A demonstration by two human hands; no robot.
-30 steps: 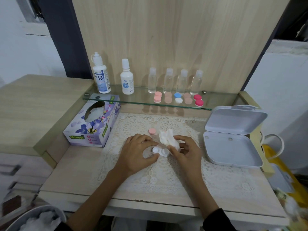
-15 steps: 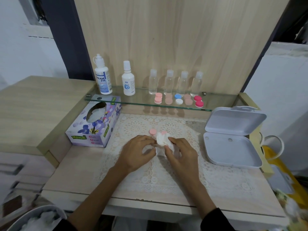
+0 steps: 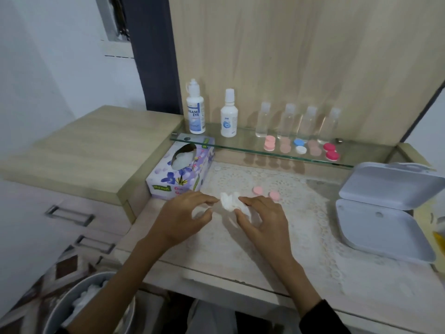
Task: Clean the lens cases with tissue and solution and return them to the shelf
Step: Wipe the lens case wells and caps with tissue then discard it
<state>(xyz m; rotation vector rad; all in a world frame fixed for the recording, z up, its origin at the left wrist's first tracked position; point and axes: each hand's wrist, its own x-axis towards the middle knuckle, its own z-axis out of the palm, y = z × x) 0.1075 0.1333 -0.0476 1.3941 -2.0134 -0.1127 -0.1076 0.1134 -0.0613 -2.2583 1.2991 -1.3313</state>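
Lace (image 3: 313, 237) is covering the tabletop's (image 3: 144, 230) middle, where the left hand (image 3: 185, 213) is curling round a blurred white lens case (image 3: 199, 214) and the right hand (image 3: 262, 220) is pinching a crumpled white tissue (image 3: 230, 202) beside it. Two pink caps (image 3: 258, 189) are lying just behind.

Both our forearms come in from below, hands close together, backs up. Our left hand (image 3: 183, 216) curls its fingers round a blurred white lens case (image 3: 201, 213); our right hand (image 3: 263, 221) pinches the tissue (image 3: 230, 203) between thumb and fingertips.

6 bottles (image 3: 229, 114), 5 shelved cases (image 3: 300, 146)
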